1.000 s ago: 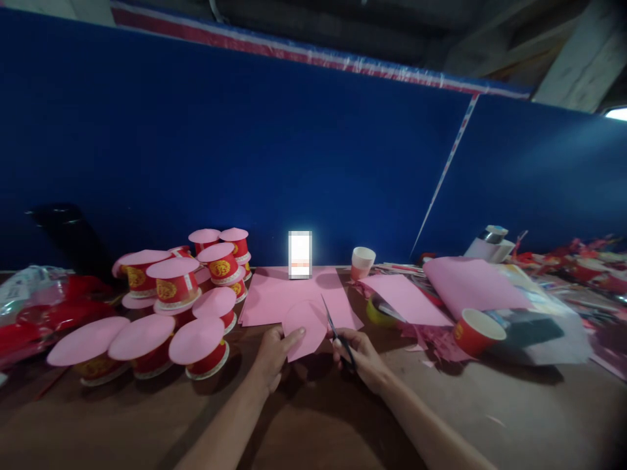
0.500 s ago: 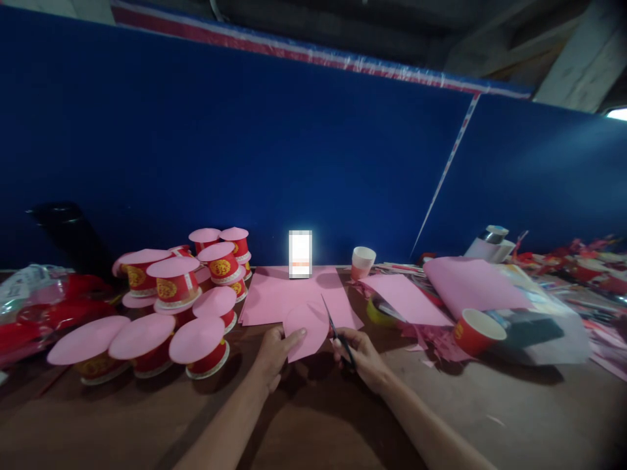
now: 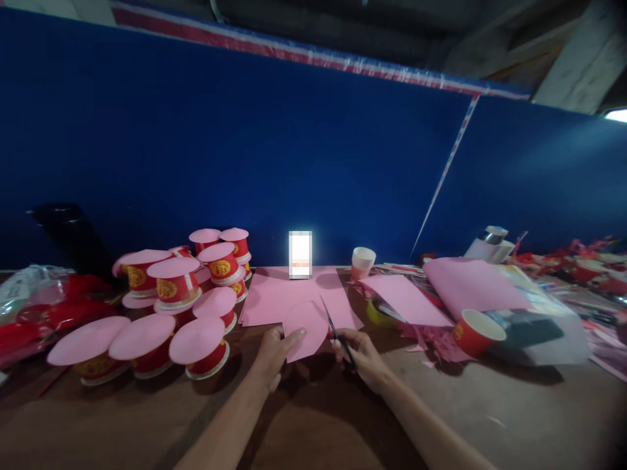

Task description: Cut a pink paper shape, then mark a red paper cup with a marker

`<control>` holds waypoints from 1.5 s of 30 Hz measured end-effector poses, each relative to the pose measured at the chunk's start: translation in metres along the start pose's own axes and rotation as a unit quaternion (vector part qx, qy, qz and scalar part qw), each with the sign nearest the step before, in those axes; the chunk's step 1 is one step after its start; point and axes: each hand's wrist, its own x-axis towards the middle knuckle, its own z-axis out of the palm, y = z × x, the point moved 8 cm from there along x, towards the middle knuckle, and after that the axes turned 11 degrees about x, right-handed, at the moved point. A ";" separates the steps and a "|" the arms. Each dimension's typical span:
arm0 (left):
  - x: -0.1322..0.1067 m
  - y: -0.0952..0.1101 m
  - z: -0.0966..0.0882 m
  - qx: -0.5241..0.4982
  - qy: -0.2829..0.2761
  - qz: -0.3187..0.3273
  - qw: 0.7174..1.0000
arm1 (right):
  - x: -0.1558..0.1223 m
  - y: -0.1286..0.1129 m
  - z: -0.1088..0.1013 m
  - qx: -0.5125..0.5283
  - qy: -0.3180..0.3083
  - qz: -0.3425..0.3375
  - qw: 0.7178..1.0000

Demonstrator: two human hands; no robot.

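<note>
My left hand [image 3: 273, 352] pinches a pink paper piece [image 3: 304, 326] with a rounded top edge, held just above the brown table [image 3: 313, 418]. My right hand [image 3: 361, 358] grips black scissors [image 3: 336, 331], whose blades point up and away along the paper's right edge. Beneath and beyond the piece lies a larger pink sheet [image 3: 274, 294].
Several red paper cups topped with pink paper discs [image 3: 196, 339] crowd the left. A lit phone [image 3: 300, 254] leans on the blue wall. A white cup [image 3: 362, 262], more pink sheets [image 3: 406, 297], an open red cup [image 3: 476, 331] and paper clutter lie to the right.
Almost nothing has moved; the pink piece and the scissor blades have shifted very slightly in my hands.
</note>
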 end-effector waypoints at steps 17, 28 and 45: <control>-0.001 0.002 -0.003 0.005 0.013 0.001 1.000 | -0.001 -0.002 0.000 -0.015 -0.003 0.001 1.000; -0.001 -0.001 -0.001 0.008 -0.004 -0.004 1.000 | 0.000 0.000 -0.001 -0.027 0.003 0.005 1.000; -0.003 0.003 -0.002 0.020 0.009 -0.004 1.000 | 0.001 0.002 -0.002 -0.021 -0.006 0.003 1.000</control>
